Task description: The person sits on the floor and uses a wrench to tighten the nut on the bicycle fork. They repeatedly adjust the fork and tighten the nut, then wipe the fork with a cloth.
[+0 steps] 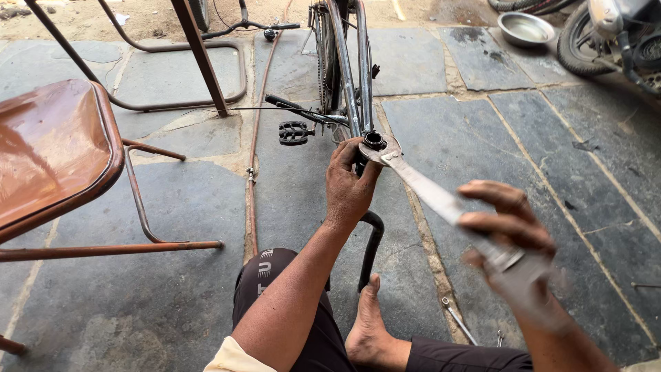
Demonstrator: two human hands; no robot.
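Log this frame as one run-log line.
left hand: grips bicycle frame below head tube | right hand: holds flat wrench, blurred | wrench jaw: at head tube top | small spanner: on stone floor

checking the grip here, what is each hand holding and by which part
The right hand holds the flat wrench by its handle end; the left hand grips the bicycle frame just below its tube opening.

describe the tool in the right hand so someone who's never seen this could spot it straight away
Start at the bicycle frame lying on the stone floor in the middle of the view. At its near end, the left hand grips an open round fitting. The wrench is the long flat silver bar running from that fitting to the right hand, far bigger than the small spanner lying on the floor.
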